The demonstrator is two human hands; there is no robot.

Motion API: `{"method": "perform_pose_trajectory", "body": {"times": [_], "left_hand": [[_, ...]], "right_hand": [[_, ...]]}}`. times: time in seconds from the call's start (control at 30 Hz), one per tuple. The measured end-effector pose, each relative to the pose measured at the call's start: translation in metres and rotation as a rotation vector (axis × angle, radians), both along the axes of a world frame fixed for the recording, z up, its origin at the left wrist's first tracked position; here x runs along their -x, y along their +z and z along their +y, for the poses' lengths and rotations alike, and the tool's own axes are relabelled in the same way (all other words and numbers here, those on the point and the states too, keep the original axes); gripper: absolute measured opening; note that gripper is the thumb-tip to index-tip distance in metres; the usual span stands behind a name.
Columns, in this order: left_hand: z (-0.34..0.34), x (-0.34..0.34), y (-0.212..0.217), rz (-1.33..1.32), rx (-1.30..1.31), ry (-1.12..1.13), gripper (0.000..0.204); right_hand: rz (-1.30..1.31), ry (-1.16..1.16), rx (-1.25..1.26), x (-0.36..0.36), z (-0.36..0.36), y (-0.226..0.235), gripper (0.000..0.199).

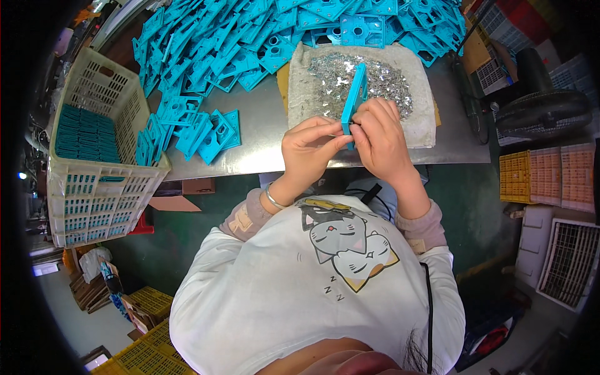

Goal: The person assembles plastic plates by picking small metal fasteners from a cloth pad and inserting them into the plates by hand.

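Pinching the near end of a blue plate [354, 100], the left hand [304, 151] has its thumb and fingertips closed against it. The right hand [382, 140] meets the same end from the right, its fingers curled and its thumb close to the plate's edge; whether it grips the plate or some small part, I cannot tell, since the fingers hide the spot. The plate stands on edge, tilted, over the near part of a pale cloth [420, 132]. Small silver bits [394, 81] lie scattered on the cloth, just beyond the hands. The cloth lies on a metal table [259, 140]. Along the table's far side spreads a big pile [234, 44] of similar plates, with a few loose ones [215, 134] nearer on the left. A white crate [131, 194] stands at the table's left, holding neat rows [86, 134] of plates.
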State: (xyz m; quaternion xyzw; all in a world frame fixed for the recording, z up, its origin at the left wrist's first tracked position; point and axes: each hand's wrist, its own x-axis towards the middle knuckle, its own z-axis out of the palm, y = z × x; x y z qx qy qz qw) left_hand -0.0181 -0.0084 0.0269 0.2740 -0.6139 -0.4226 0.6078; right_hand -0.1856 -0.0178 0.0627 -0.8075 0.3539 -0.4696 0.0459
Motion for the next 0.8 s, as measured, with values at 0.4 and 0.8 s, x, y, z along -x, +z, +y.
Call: {"method": "perform_pose_trajectory", "body": {"times": [0.4, 0.8], "left_hand": [[0.002, 0.000, 0.001, 0.010, -0.039, 0.002, 0.025], [0.002, 0.001, 0.002, 0.018, -0.083, -0.010, 0.025]], "right_hand": [[-0.030, -0.031, 0.045, -0.001, 0.001, 0.002, 0.008], [-0.018, 0.002, -0.043, 0.002, 0.002, -0.002, 0.007]]}}
